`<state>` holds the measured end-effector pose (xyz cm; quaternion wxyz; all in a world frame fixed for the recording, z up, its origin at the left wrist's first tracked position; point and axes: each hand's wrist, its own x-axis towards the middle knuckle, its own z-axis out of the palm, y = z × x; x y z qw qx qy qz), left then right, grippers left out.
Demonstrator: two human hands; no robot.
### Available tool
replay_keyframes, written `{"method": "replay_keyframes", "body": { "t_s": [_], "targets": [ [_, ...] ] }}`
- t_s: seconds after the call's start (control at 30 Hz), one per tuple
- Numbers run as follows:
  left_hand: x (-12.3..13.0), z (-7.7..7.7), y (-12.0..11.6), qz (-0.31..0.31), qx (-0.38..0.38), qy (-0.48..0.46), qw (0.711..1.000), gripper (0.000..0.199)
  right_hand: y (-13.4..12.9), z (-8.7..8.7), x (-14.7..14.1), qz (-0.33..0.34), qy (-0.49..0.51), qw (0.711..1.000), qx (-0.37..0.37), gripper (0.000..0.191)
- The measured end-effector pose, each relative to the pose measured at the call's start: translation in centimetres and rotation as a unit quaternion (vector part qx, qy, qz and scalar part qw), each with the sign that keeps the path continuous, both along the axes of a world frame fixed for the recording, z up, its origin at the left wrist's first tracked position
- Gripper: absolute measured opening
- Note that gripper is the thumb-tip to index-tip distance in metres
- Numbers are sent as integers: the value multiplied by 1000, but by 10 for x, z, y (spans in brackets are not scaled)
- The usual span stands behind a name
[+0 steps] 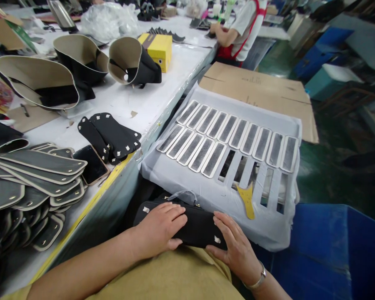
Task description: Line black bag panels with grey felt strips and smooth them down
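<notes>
A long black bag piece (196, 227) with rounded ends and small white tabs near its ends lies across my lap. My left hand (162, 227) rests over its left half, fingers together on top and thumb at the near edge. At the right end, my right hand (236, 246) grips it with fingers on top and thumb below. Small metal fittings and a clear strip show along its far edge. Just beyond is a pale covered tray (175, 185) bearing rows of white-edged grey strips (212, 160) and a yellow forked card piece (246, 202).
On the table at left lie stacked black panels with pale edging (40, 162), a phone (90, 164) and black tabbed panels (112, 133). Open black bag bodies (128, 62) stand behind, near a yellow box (159, 50). A blue bin (318, 250) is right; another person (240, 31) works beyond.
</notes>
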<state>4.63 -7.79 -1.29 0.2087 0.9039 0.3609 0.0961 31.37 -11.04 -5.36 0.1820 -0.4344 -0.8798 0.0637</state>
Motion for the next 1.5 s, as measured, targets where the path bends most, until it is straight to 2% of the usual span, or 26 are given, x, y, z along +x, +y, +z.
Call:
{"method": "replay_keyframes", "body": {
  "t_s": [0.07, 0.13, 0.23, 0.33, 0.4, 0.5, 0.53, 0.57, 0.6, 0.7, 0.73, 0.8, 0.87, 1.0, 1.4, 1.5],
  "targets": [
    [-11, 8, -1, 24, 0, 7, 1000, 55, -1, -1, 0, 1, 1, 1000, 5, 58],
    [-31, 14, -3, 130, -20, 32, 991, 56, -1, -1, 0, 1, -3, 1000, 10, 57],
    [-64, 14, -8, 316, -117, 69, 939, 38, 2, 3, 0, 7, -27, 1000, 15, 57],
    [-81, 8, -17, 383, -258, -8, 887, 31, 8, 12, -2, 29, -64, 997, 11, 61],
    [-82, 4, -21, 411, -351, -129, 832, 32, 12, 18, -2, 40, -83, 996, 10, 68],
    [-75, 4, -24, 420, -470, -292, 720, 34, 14, 25, -4, 39, -99, 994, 11, 73],
    [-73, 5, -23, 412, -491, -310, 702, 35, 15, 26, -5, 37, -103, 994, 7, 72],
    [-71, 7, -22, 405, -498, -305, 704, 35, 15, 27, -6, 34, -107, 994, 0, 70],
    [-70, 8, -20, 399, -489, -282, 723, 34, 15, 29, -7, 31, -111, 993, -9, 68],
    [-70, 9, -13, 393, -388, -168, 816, 30, 18, 32, -10, 31, -119, 992, -35, 68],
    [-70, 8, -11, 393, -351, -136, 839, 30, 19, 33, -11, 30, -119, 991, -43, 69],
    [-70, 3, -8, 396, -296, -94, 864, 31, 21, 33, -12, 29, -118, 991, -57, 70],
    [-69, -3, -8, 404, -265, -77, 872, 33, 23, 31, -12, 29, -109, 992, -61, 70],
    [-67, -7, -9, 422, -245, -86, 868, 36, 23, 26, -12, 30, -85, 995, -51, 68],
    [-69, -1, -8, 390, -205, 0, 898, 34, 19, 18, -9, 41, -81, 991, -94, 67],
    [-73, 1, -8, 392, -214, 7, 895, 33, 20, 17, -11, 39, -68, 991, -104, 65]
  ]
}}
